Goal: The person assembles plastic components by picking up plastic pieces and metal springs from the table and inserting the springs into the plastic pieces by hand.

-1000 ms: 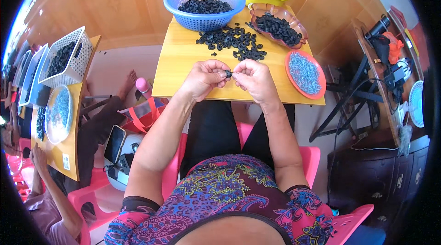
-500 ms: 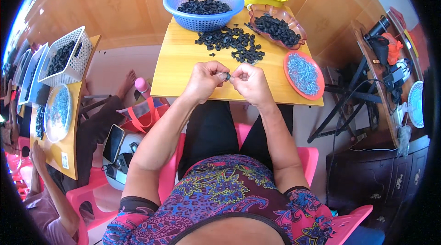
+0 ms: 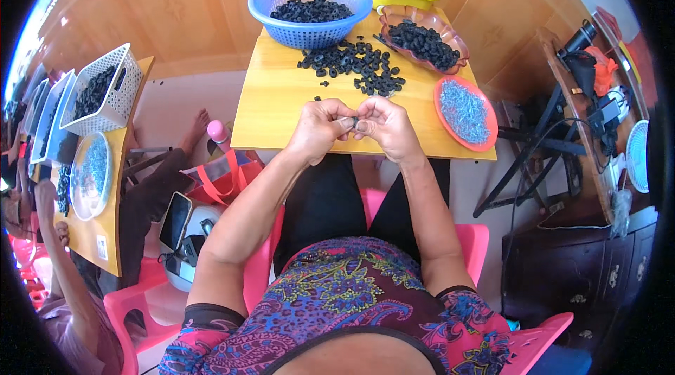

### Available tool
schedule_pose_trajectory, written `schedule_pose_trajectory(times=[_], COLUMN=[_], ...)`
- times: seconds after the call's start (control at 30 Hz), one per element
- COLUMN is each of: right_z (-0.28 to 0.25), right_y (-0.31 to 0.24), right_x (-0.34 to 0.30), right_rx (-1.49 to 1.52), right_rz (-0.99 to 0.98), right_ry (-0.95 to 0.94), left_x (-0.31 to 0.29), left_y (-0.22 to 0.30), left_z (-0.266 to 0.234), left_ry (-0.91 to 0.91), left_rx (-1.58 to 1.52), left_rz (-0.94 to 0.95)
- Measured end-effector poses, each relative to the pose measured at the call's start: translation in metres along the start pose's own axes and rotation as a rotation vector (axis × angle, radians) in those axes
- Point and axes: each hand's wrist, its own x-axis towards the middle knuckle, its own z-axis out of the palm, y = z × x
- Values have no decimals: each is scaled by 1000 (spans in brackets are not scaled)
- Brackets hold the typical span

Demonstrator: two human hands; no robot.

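Observation:
Over the near edge of the yellow wooden table (image 3: pixel 271 122), my left hand (image 3: pixel 320 130) and my right hand (image 3: pixel 388 127) meet fingertip to fingertip. Both are closed in a pinch on one small dark part (image 3: pixel 354 122), mostly covered by the fingers. Just beyond them lies a loose spread of small black ring-like parts (image 3: pixel 351 60). On the right, near my right hand, a round orange-red plate (image 3: pixel 488 141) carries a heap of thin silvery-blue metal pieces (image 3: pixel 464 112).
At the table's back stand a blue perforated basket (image 3: pixel 307 36), a yellow tub (image 3: pixel 394 1) and a brownish translucent tray (image 3: pixel 455 30), all with black parts. Another person's arm (image 3: pixel 67 262) is beside the left table (image 3: pixel 133 132). A folding black stand (image 3: pixel 524 171) is right.
My right hand has come in closer to my left, and the fingers now cover more of the small part. At the left table, the other person's hand has lifted.

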Motion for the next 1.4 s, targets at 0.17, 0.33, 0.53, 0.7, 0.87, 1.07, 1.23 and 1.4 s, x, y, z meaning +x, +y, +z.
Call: schedule_pose_trajectory(times=[0.17, 0.33, 0.53, 0.7, 0.87, 1.07, 1.23, 1.4], right_z=[-4, -38, -136, -154, -92, -63, -50, -30], right_y=[-2, -10, -55, -66, -17, 13, 26, 31], right_x=[-2, -6, 50, 71, 72, 118, 123, 101], right_rx=[-162, -323, -365, -1224, -1306, -1457, -1536, -1389], right_rz=[34, 192, 52, -126, -166, -110, -139, -239], right_ry=[53, 130, 586, 663, 76, -44, -120, -220], left_x=[5, 3, 9, 8, 12, 15, 22, 25], left_y=[-5, -9, -13, -11, -11, -14, -20, -24], left_z=[5, 4, -7, -11, -15, -22, -32, -36], left_ry=[9, 105, 50, 91, 166, 298, 316, 333], left_rx=[38, 112, 428, 637, 763, 941, 889, 904], left_rz=[-85, -55, -37, 18, 78, 193, 178, 216])
